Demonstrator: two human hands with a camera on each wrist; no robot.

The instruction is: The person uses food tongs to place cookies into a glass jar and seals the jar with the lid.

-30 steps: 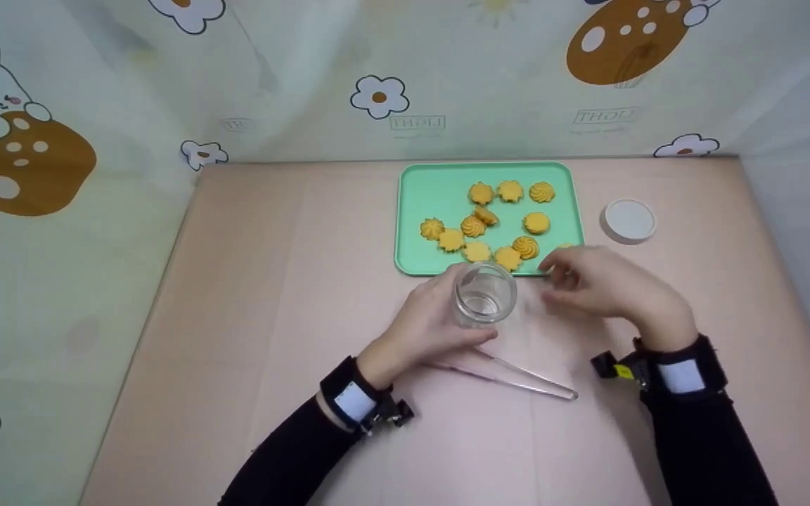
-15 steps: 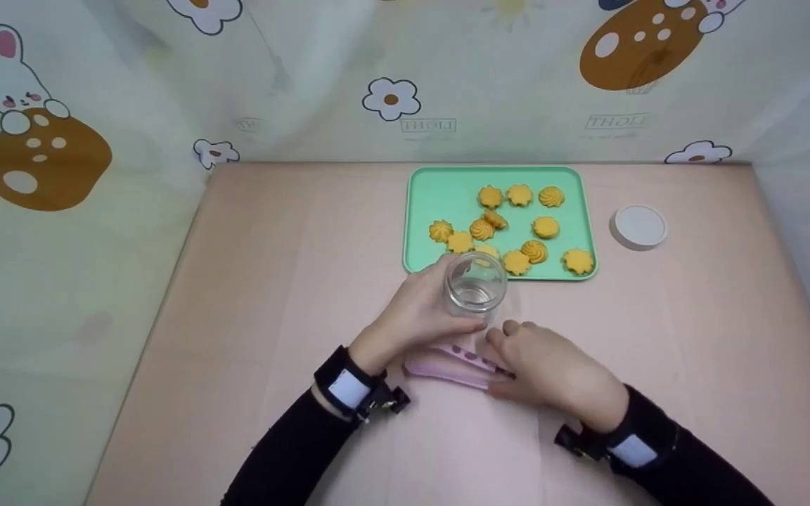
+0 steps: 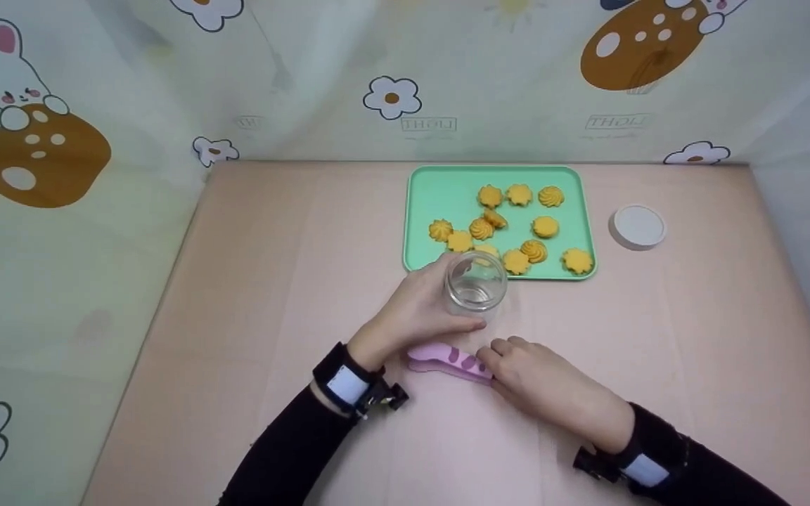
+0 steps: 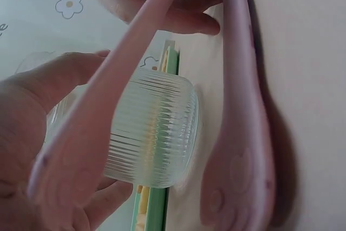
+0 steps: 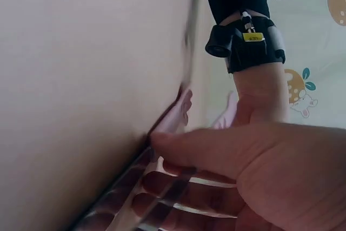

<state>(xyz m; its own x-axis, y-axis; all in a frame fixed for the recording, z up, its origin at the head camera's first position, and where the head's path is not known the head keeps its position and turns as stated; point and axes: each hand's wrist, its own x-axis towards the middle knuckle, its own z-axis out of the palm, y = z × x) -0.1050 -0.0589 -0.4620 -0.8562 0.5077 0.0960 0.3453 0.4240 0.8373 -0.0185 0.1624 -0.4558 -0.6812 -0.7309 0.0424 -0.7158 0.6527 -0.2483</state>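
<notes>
I see the left hand (image 3: pixel 412 306) grip a clear ribbed glass jar (image 3: pixel 477 299), likely for steadiness; the right hand (image 3: pixel 542 376) pinches pink-handled metal tongs (image 3: pixel 447 357).

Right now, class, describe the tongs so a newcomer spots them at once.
Find the green tray on the table, then the clear jar in the left hand in front of it. Lower in the head view, the right hand grips the tongs, pink-handled with darker spots, unlike the colourless jar.
</notes>
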